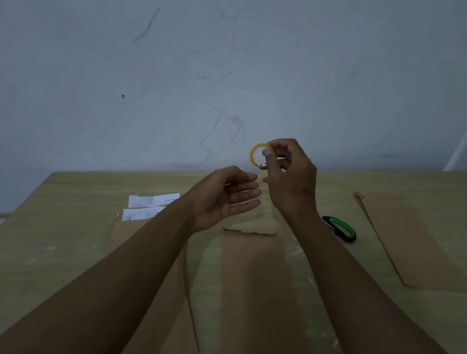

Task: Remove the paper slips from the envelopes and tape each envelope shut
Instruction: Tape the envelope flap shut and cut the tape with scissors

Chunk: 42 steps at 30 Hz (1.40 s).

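We see the right hand (pixel 289 173) raised above the table (pixel 33 237), fingers and thumb pinching a yellow tape roll (pixel 255 154) at 12 o'clock of the left hand (pixel 227 196). The left hand hovers palm-up, fingers relaxed, holding nothing. Middle envelope (pixel 261 303) lies flat below both wrists; left envelopes (pixel 170 314) under the left forearm, paper slips (pixel 148 207) at their far end. Right stack (pixel 408 241) at 3 o'clock, scissors (pixel 340 229) between. Bare tabletop near the left edge.
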Motion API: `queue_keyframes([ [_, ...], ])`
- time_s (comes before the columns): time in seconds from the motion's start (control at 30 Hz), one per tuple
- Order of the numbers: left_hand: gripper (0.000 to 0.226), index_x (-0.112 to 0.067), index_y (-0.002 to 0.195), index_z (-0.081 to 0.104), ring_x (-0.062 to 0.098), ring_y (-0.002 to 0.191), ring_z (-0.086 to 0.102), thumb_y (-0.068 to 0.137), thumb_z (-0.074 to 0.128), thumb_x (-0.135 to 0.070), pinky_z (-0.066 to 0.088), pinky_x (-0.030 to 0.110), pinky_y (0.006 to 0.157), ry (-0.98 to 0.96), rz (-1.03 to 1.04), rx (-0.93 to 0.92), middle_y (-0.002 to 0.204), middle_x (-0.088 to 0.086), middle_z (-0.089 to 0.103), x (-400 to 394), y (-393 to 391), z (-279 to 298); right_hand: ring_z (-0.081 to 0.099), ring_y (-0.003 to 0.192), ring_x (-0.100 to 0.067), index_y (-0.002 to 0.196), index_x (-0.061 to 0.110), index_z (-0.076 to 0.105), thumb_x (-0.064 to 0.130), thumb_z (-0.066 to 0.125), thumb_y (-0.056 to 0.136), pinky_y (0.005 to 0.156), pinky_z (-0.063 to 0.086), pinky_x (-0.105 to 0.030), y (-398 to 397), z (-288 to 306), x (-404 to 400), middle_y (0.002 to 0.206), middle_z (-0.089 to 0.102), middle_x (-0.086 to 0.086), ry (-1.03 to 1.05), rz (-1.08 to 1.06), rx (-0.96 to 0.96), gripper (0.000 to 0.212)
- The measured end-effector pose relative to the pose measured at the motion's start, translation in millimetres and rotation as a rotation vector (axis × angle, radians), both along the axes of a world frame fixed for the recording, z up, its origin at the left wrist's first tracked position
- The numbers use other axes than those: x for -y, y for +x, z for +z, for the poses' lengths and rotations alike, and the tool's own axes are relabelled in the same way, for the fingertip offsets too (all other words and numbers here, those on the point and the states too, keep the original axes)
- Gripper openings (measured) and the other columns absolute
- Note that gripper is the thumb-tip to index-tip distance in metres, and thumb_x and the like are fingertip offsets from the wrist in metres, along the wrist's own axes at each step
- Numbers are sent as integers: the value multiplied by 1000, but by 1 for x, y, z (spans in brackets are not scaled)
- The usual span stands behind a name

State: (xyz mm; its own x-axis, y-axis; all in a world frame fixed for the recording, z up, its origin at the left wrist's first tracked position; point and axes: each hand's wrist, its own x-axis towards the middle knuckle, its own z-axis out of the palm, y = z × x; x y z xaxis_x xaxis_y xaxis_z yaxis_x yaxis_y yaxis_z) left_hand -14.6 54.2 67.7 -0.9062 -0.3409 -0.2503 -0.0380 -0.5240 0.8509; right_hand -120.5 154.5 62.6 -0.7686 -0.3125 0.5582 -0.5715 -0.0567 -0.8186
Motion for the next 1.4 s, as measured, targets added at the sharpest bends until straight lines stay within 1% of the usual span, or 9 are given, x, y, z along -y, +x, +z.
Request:
queue_keyframes([
  [0.2, 13, 2, 105, 68, 12, 79, 70, 96, 60, -3, 61, 28, 74, -101, 19, 21, 88, 7, 71, 2, 7, -4, 66, 75, -6, 100, 21, 64, 17, 62, 94, 67, 59, -45, 3, -3, -5, 86, 65, 15, -23, 8, 20, 7],
  [0.3, 8, 0, 99, 68, 12, 75, 71, 93, 63, -2, 61, 26, 70, -186, 34, 119, 87, 8, 71, 8, 11, -9, 66, 83, -11, 115, 25, 64, 18, 62, 94, 76, 59, -43, -3, -15, -10, 90, 65, 11, 71, 68, 60, 22],
  [0.5, 5, -6, 88, 70, 14, 75, 64, 91, 67, -4, 62, 26, 68, -487, -10, 314, 82, 10, 67, 18, 22, -23, 60, 80, -5, 111, 13, 71, 5, 60, 92, 73, 43, -9, 0, -44, -21, 95, 69, 2, 272, 93, -4, 24],
  [0.6, 14, -8, 81, 68, 14, 75, 64, 93, 64, -4, 61, 26, 61, -616, 27, 360, 84, 9, 66, 20, 21, -30, 58, 79, -6, 110, 13, 69, 4, 58, 93, 67, 39, -2, 10, -54, -23, 90, 66, 4, 283, 94, -22, 22],
  [0.77, 18, -6, 76, 67, 15, 59, 60, 92, 63, 2, 52, 22, 48, -707, 63, 381, 74, 13, 61, 19, 20, -38, 65, 70, -2, 113, 13, 63, 7, 51, 98, 59, 43, -5, 16, -71, -26, 90, 63, -2, 316, 113, -3, 20],
  [0.93, 7, 0, 86, 69, 14, 49, 60, 90, 65, 4, 51, 20, 46, -690, 77, 414, 71, 17, 64, 20, 22, -39, 68, 83, -23, 113, 17, 62, 17, 45, 95, 77, 55, -43, 19, -85, -24, 96, 65, -7, 391, 84, -36, 24],
  [1.13, 17, 10, 100, 71, 16, 57, 62, 86, 70, 0, 55, 21, 55, -692, 24, 507, 72, 15, 67, 21, 20, -39, 60, 97, -26, 116, 13, 63, 10, 45, 90, 85, 48, -39, 23, -88, -24, 105, 63, -12, 411, 48, -118, 32],
  [1.3, 23, 9, 108, 70, 8, 50, 60, 88, 71, -2, 51, 16, 47, -685, -27, 613, 69, 9, 66, 21, 15, -39, 59, 93, -26, 114, 18, 63, 8, 47, 88, 81, 50, -43, 23, -89, -24, 102, 61, -9, 435, 38, -121, 32],
  [1.4, 11, 2, 98, 70, 6, 52, 58, 90, 70, -5, 50, 14, 47, -675, -64, 649, 69, 7, 63, 20, 12, -39, 58, 89, -25, 111, 18, 64, 13, 45, 86, 79, 50, -41, 24, -88, -24, 98, 60, -9, 430, 36, -120, 32],
])
